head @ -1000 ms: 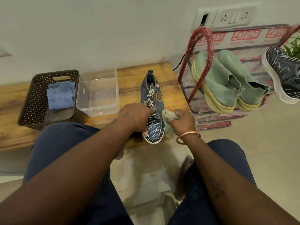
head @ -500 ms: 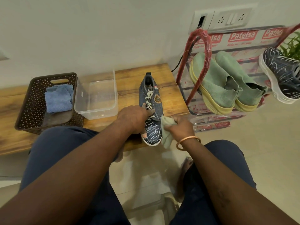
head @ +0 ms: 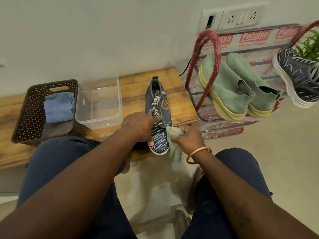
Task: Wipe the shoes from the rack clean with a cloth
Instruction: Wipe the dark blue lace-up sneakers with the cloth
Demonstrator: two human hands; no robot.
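— From up at the head view: where's the shoe they're on?

— The denim shoe (head: 158, 116) stands on the wooden bench (head: 179, 94), toe toward the person, just beside the clear tub (head: 99, 104). The left hand (head: 138, 126) is clamped over its near side at the laces, pinning it down. The right hand (head: 187, 138) is closed round a bunched pale green cloth (head: 173, 142), pressed against the toe's outer side.

— Will it sit quiet for that?

— I'd guess it's light, with a soft fabric upper that gives under rubbing (the sole rim looks the stiffest part), so holding across the laces seems right. The cloth is limp; its tail hangs below the bench edge.

— And the rest?

— The matching dark shoe (head: 300, 78) and a pair of green boots (head: 240, 88) wait on the red rack (head: 209, 54). A blue cloth (head: 58, 107) lies in the brown basket (head: 25, 118).
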